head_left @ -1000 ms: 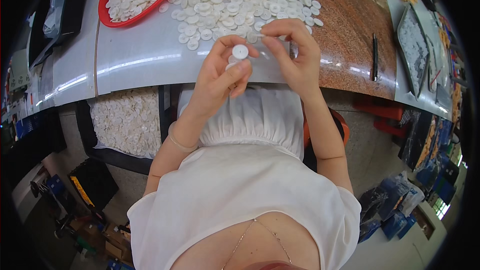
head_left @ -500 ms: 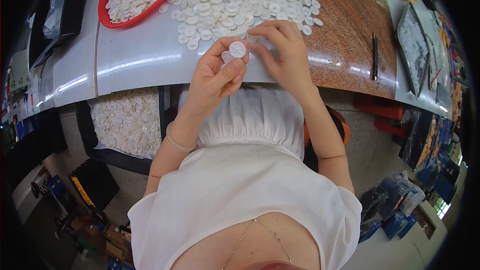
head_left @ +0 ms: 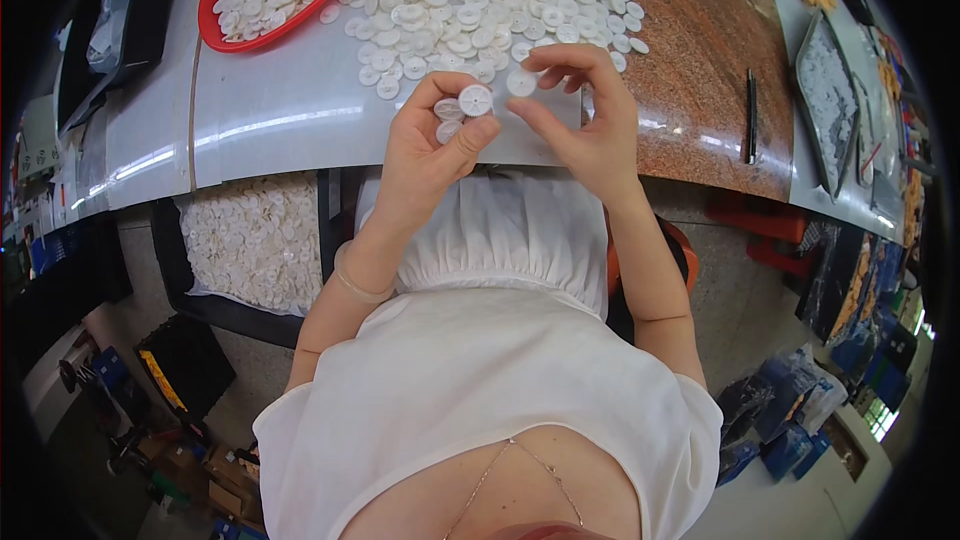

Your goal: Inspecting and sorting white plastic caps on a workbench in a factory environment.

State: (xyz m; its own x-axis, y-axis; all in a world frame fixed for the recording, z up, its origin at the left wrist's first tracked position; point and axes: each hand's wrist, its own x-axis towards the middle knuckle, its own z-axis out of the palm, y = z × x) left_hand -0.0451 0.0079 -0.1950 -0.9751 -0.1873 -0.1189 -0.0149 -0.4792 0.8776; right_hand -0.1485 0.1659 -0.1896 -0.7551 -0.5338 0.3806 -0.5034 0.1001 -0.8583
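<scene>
My left hand (head_left: pixel 432 145) is closed around several small white plastic discs. The foremost disc (head_left: pixel 475 100) faces up by the thumb and has a raised rim and a small centre mark; others show in the palm behind it. Between the thumb and forefinger of my right hand (head_left: pixel 592 120) is a single white disc (head_left: pixel 521 83), just right of the left hand and apart from it. The remaining right fingers are curled. Beyond both hands, a large pile of like white discs (head_left: pixel 470 15) spreads over the table.
A red basin (head_left: pixel 207 15) full of discs stands at the far left of the grey tabletop (head_left: pixel 270 105). Below the table edge, a black crate (head_left: pixel 180 265) holds many more. A black pen (head_left: pixel 751 115) lies on the brown speckled surface (head_left: pixel 690 70), left of a dark tray (head_left: pixel 828 100).
My right hand has drawn slightly right and opened its grip outward, with its disc now showing plainly. More discs show in my left hand, whose fingers have loosened a little.
</scene>
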